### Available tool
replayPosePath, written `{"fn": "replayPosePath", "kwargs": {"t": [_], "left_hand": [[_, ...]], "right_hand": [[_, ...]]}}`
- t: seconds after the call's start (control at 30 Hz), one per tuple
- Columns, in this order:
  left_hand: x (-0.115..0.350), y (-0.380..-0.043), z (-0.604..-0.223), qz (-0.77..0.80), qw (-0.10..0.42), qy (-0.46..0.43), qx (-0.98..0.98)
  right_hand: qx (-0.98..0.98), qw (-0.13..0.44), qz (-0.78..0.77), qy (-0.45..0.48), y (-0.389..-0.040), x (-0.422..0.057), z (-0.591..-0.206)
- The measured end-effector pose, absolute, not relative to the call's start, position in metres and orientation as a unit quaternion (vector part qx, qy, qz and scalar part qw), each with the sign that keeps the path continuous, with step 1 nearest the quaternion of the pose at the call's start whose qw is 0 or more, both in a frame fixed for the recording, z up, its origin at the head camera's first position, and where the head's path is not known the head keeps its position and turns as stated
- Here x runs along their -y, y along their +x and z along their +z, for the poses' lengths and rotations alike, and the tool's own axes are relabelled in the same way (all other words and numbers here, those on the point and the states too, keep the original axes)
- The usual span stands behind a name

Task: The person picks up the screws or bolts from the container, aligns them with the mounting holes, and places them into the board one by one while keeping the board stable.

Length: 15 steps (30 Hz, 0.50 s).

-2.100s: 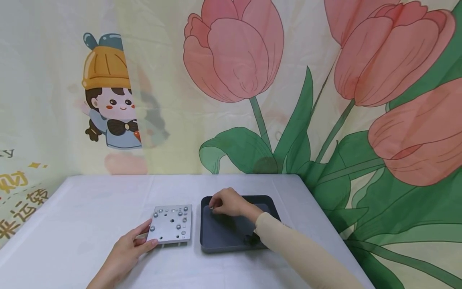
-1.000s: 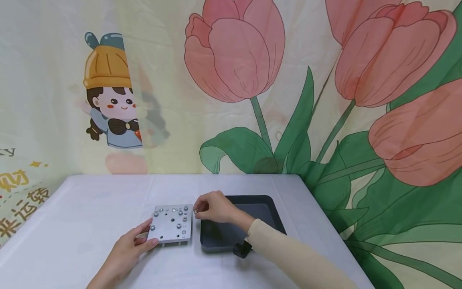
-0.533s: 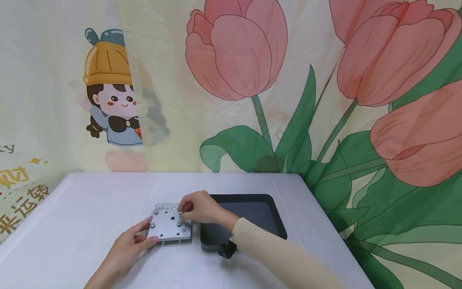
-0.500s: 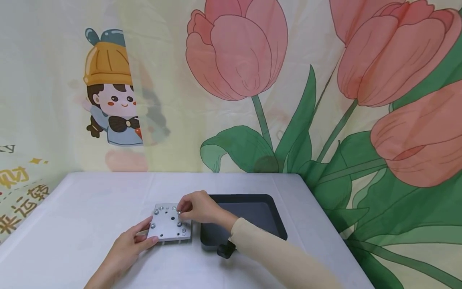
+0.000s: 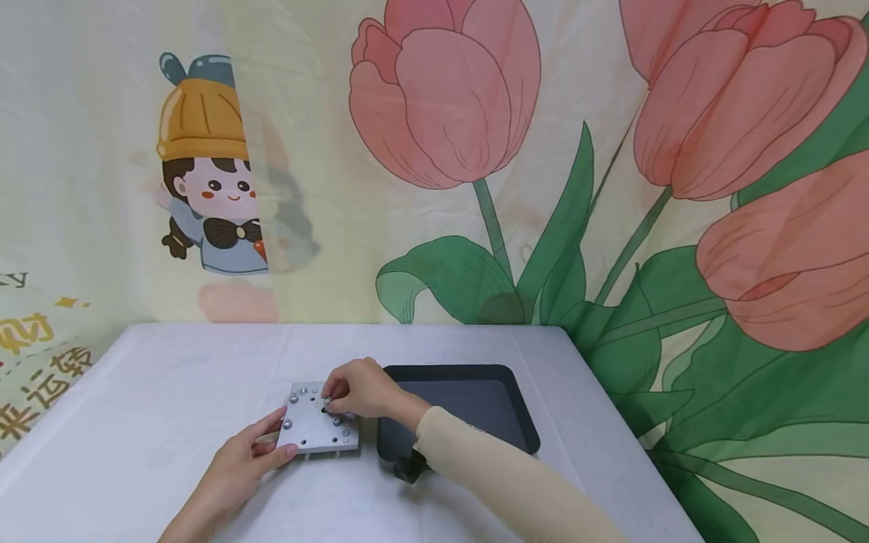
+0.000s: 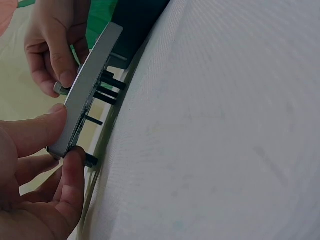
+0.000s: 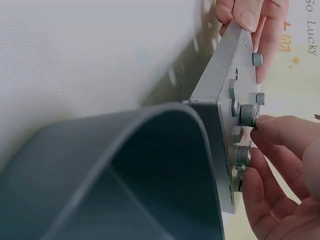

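Note:
A square silver metal plate point(image 5: 311, 435) has several socket-head screws and holes on its top face. My left hand point(image 5: 237, 467) grips its near left corner, thumb on top and fingers against the side. The left wrist view shows screw shanks point(image 6: 107, 92) sticking out under the plate point(image 6: 92, 82), which is held above the white cloth. My right hand point(image 5: 366, 388) pinches a socket-head screw point(image 5: 328, 400) over the plate, close to the larger middle hole. From the right wrist, the screw head point(image 7: 248, 115) shows at the fingertips; whether its tip is in a hole is hidden.
A dark grey rectangular tray point(image 5: 468, 400) lies right of the plate, under my right forearm. A black wrist camera point(image 5: 410, 467) hangs by the tray's near left corner. White cloth point(image 5: 156, 400) covers the table; a printed tulip curtain point(image 5: 319, 151) stands behind it.
My right hand has carried the screw from the tray leftward to above the plate, lately shifting from its right side towards the middle. The left hand and plate have stayed nearly still.

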State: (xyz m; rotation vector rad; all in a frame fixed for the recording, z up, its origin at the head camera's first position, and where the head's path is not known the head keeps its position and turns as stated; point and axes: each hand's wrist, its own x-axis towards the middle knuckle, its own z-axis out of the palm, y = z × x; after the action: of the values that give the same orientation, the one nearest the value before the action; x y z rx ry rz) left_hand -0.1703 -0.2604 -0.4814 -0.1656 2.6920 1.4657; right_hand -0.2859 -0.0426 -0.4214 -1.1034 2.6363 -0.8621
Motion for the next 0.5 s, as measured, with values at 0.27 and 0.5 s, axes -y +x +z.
{"fn": "replayPosePath", "kwargs": {"t": [0.27, 0.5], "left_hand": [[0.2599, -0.1712, -0.4803, 0.482, 0.035, -0.053, -0.874], [0.2603, -0.1705, -0.4806, 0.481, 0.035, -0.056, -0.874]], "right_hand": [[-0.884, 0.080, -0.272, -0.372, -0.2839, 0.0473, -0.4204], [-0.889, 0.075, -0.254, -0.374, -0.2822, 0.0487, -0.4213]]}}
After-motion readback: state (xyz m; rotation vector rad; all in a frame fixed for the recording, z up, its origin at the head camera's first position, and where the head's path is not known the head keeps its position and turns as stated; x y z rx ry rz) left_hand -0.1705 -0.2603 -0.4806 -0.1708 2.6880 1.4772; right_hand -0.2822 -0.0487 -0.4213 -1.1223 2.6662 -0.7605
